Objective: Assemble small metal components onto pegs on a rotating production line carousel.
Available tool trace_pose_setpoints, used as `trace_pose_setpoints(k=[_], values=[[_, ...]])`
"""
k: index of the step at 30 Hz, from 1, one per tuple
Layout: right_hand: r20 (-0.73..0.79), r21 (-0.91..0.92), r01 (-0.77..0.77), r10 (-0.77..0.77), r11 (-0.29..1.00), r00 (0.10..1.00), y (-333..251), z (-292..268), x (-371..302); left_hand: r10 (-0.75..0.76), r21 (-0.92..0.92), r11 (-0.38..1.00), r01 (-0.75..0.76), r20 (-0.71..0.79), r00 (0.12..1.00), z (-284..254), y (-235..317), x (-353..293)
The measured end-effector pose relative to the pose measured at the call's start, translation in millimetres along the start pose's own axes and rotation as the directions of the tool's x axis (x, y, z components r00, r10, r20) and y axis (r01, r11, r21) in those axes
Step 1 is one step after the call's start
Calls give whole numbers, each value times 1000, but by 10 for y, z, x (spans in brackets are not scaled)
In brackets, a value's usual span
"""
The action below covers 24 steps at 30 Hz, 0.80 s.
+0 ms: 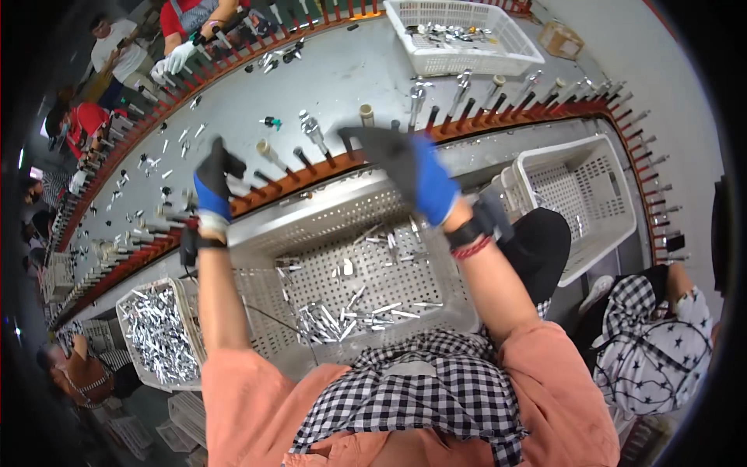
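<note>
My left hand (213, 180), in a black and blue glove, is beside the brown rail (334, 165), left of several dark pegs. Its fingers are curled together, and whatever they hold is hidden. Blurred by motion, my right hand (412, 171) in a matching glove passes over the same rail; its fingers are too smeared to read. Between the hands, a chrome part (313, 131) stands upright on a peg, and a beige-topped part (269, 154) leans nearer my left hand. Below my arms sits a white perforated crate (389, 282) with slender silver pieces scattered inside.
A crate heaped with silver pieces (159, 335) stands at left, another white crate (580, 198) at right. Across the grey table (334, 78) lie loose small parts and a white basket (467, 58). Pegged rails curve around it. Co-workers sit at far left and right.
</note>
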State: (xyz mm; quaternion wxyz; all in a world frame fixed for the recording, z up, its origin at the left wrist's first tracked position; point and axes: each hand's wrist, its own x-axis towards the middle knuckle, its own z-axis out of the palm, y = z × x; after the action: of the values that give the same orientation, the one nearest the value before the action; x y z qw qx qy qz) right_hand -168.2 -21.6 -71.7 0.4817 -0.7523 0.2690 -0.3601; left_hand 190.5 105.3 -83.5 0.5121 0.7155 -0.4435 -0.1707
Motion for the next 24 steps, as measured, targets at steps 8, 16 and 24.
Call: trace_pose_setpoints(k=[8, 16, 24], values=[[32, 110, -228, 226, 967, 974, 409, -337, 1014, 238, -166, 967, -195, 303, 923, 626, 789, -1224], [97, 66, 413, -418, 908, 903, -468, 237, -198, 380, 173, 910, -376, 8, 925, 132, -116, 227], [62, 119, 198, -206, 973, 977, 724, -364, 1044, 560, -325, 815, -479, 653, 510, 1162, 1261, -1362]])
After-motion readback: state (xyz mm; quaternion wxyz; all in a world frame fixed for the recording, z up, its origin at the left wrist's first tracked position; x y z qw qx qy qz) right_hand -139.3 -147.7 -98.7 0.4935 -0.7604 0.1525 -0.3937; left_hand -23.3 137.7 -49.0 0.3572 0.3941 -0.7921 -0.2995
